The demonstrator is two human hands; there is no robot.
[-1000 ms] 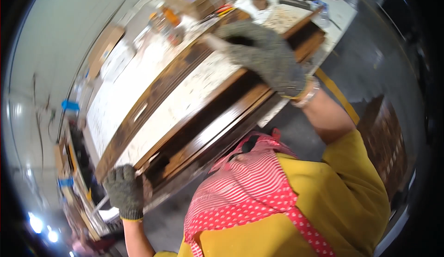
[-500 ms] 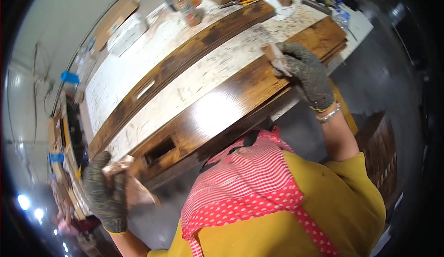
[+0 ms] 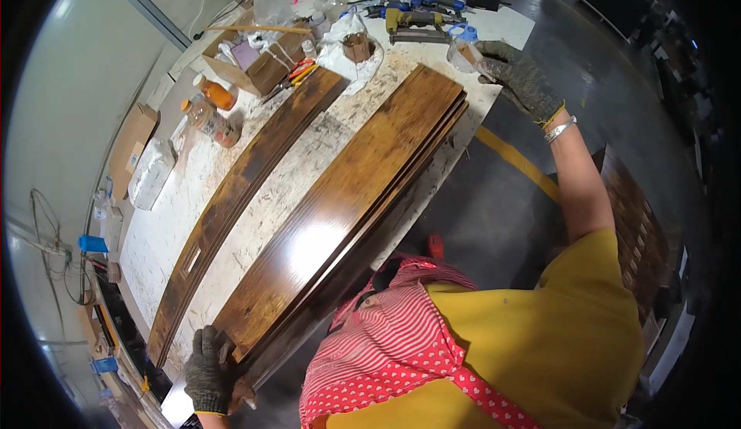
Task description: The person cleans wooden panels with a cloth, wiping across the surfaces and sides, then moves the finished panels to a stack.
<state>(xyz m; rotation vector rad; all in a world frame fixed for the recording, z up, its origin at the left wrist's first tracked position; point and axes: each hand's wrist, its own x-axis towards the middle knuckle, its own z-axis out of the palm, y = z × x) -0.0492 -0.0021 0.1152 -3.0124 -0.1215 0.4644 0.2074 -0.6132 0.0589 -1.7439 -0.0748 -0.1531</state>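
Observation:
A stack of long, glossy brown wood boards (image 3: 340, 190) lies slantwise along the near side of the white table. My left hand (image 3: 207, 375), in a dark knit glove, is at the stack's lower left end. Its fingers are partly bent, and a crumpled tan sheet (image 3: 244, 393) shows beside it. Far to the right, my gloved right hand (image 3: 519, 78) is at the table's right edge, beyond the stack's far end. Its fingers are closed round a folded tan sheet (image 3: 472, 57), perhaps sandpaper. A curved brown board (image 3: 247, 174) with a small slot lies behind the stack.
Two orange-capped bottles (image 3: 210, 123) stand at the back left, near an open cardboard box (image 3: 258, 62). Nail guns (image 3: 417, 24) and a brown cup (image 3: 356, 46) sit at the far end. More dark boards (image 3: 633, 205) stand to the right, off the table.
The view has turned toward the table's far end. My right hand has moved off the boards to the table's right edge. The rectangular cut-out near the top board's left end no longer shows.

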